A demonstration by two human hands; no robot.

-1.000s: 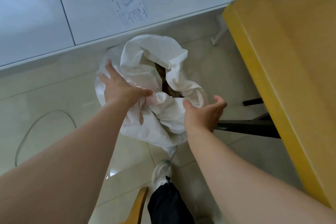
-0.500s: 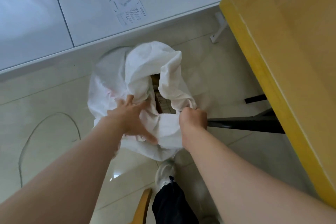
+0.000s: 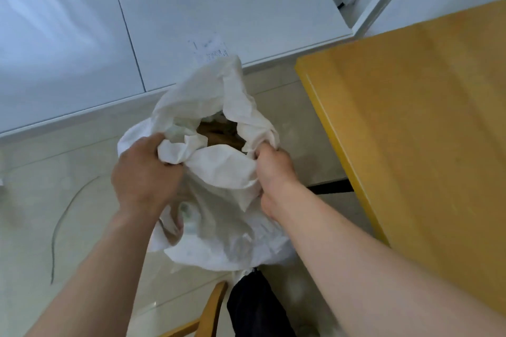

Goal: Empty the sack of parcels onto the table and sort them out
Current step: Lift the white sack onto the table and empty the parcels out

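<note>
The printed label on the white cabinet is too blurred to read.

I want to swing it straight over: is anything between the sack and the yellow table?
Nothing visible does. The left hand and right hand grip the sack at its mouth, and only bare floor lies between it and the table edge to its right.

Bare arms, black trousers.
Left hand and right hand bare, arms uncovered right to the frame edge; trousers showing as one loosely creased leg, low in view.
</note>
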